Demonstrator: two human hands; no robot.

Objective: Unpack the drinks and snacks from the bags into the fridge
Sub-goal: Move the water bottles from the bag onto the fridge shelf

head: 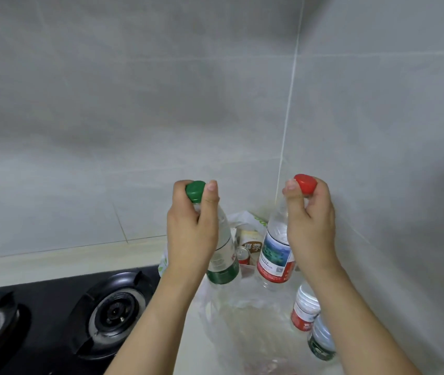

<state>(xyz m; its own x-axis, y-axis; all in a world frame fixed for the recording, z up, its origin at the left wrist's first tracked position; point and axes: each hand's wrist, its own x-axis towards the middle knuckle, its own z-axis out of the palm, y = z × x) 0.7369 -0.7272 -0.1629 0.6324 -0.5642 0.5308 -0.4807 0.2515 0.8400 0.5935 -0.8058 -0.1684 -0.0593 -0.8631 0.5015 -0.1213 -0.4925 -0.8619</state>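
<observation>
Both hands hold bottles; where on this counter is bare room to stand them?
Free: the pale counter strip between the wall tiles and the gas hob. Crowded: the corner, with the clear bag, the white bag of snacks and a can, and two bottles by the right forearm.

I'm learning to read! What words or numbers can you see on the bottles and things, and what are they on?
"椰" and a second character, blurred: on the brown-labelled carton in the white bag.
Red-capped bottle, held by the right hand: small print and a square code, too blurred to read.
Green-capped bottle, held by the left hand: label print unreadable.
Two bottles lying by the wall: labels unreadable.
</observation>
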